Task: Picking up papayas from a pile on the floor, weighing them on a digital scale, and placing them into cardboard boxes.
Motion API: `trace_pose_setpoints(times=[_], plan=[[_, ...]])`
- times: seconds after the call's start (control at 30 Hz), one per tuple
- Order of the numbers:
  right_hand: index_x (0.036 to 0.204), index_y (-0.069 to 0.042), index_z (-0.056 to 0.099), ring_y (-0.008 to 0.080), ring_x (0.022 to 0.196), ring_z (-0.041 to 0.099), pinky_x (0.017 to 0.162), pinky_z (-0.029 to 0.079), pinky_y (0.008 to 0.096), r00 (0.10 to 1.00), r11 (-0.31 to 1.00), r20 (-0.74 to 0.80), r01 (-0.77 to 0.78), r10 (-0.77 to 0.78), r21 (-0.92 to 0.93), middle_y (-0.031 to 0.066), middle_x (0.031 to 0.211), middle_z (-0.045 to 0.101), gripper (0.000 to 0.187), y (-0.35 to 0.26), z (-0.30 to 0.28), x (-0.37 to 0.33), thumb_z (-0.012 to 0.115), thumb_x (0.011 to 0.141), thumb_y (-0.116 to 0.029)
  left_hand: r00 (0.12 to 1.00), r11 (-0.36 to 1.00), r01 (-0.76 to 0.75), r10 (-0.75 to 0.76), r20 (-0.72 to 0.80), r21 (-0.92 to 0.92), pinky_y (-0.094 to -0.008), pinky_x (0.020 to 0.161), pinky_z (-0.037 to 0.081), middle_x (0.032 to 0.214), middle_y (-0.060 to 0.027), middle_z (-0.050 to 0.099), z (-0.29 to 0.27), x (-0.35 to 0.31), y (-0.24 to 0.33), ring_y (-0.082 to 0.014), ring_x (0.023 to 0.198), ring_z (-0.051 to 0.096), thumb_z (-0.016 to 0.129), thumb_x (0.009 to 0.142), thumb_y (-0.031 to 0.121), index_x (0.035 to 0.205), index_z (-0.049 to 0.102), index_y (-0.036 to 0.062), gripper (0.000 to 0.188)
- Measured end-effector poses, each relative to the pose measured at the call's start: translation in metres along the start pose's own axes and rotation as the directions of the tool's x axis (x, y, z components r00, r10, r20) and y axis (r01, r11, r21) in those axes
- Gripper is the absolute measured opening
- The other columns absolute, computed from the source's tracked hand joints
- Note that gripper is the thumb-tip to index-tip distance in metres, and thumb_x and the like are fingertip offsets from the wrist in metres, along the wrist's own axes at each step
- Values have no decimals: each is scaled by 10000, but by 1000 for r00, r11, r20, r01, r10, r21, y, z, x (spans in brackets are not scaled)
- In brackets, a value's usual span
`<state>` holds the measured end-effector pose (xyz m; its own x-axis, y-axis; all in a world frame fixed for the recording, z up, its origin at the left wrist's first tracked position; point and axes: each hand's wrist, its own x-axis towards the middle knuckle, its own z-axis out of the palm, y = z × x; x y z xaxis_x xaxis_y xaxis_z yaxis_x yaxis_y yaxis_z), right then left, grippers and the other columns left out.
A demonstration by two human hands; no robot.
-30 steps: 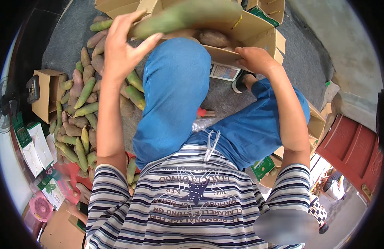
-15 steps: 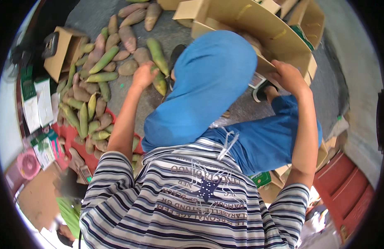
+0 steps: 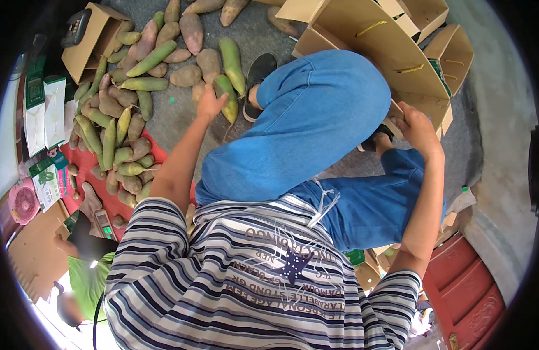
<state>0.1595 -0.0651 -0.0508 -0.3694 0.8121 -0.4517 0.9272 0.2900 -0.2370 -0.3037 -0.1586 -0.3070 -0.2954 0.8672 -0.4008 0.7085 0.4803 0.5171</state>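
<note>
My left hand (image 3: 211, 106) is closed around the side of a green radish (image 3: 226, 96) with a pale, rooted tip, which rests on the dark floor. A longer green radish (image 3: 231, 65) lies just beyond it. Brown sweet potatoes (image 3: 209, 65) lie against the far side of the hand. Off to the right, my right hand (image 3: 416, 127) grips the near edge of an open cardboard box (image 3: 392, 55) with yellow cord handles. My raised blue-trousered knee hides much of the box's inside.
A heap of radishes and sweet potatoes (image 3: 115, 137) spreads at left, partly on a red sheet (image 3: 97, 195). A tipped cardboard box (image 3: 85, 49) stands beyond. More boxes (image 3: 450, 58) stand far right. A person in green (image 3: 91, 286) sits lower left. A red door (image 3: 464, 283) is lower right.
The view has shifted a little. My right hand and the box have moved slightly to the right, fingers now bent over its edge. My left hand stays at the same radish.
</note>
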Motion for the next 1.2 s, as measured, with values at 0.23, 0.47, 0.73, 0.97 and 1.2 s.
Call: trace_pose_setpoints(times=[0.23, 0.47, 0.73, 0.97, 1.2], plan=[[1025, -40, 532, 356, 939, 553, 785, 440, 424, 999, 999, 1, -43, 42, 19, 187, 943, 602, 249, 0, 1, -2, 574, 809, -158, 999, 980, 51, -51, -8, 193, -417, 903, 411, 1154, -256, 490, 13, 32, -2, -373, 1087, 483, 728, 677, 367, 1222, 369, 19, 739], [1020, -27, 540, 372, 924, 554, 780, 438, 431, 1000, 1000, 3, -4, 4, 20, 196, 926, 604, 268, 5, 5, 3, 597, 794, -161, 995, 999, 39, -37, -95, 19, -410, 909, 397, 1119, -283, 488, 13, 26, 8, -405, 1075, 473, 748, 665, 304, 1167, 333, -41, 737], [941, -31, 539, 338, 879, 582, 755, 456, 425, 997, 997, -66, 34, -39, -70, 165, 875, 616, 221, 9, 16, 4, 595, 779, -171, 939, 982, -184, 190, -285, 50, -421, 888, 394, 1081, -234, 511, -11, -20, 23, -382, 1009, 493, 766, 655, 252, 1068, 497, -57, 582], [959, -36, 536, 328, 874, 587, 753, 461, 423, 999, 996, -31, -17, 14, -89, 163, 880, 617, 229, 13, 18, 1, 582, 784, -175, 664, 735, -633, 353, -659, -244, -349, 876, 478, 1121, -169, 492, -124, -46, 167, -236, 1036, 518, 712, 752, 73, 1178, 405, -42, 537], [974, -35, 541, 327, 872, 590, 753, 463, 421, 998, 997, -62, 18, -23, -73, 165, 875, 619, 239, 11, 19, 4, 581, 784, -173, 142, 281, -958, 655, -742, 65, -329, 885, 456, 1123, -172, 523, -162, -70, 297, -222, 1016, 539, 740, 703, -6, 1170, 421, -29, 566]])
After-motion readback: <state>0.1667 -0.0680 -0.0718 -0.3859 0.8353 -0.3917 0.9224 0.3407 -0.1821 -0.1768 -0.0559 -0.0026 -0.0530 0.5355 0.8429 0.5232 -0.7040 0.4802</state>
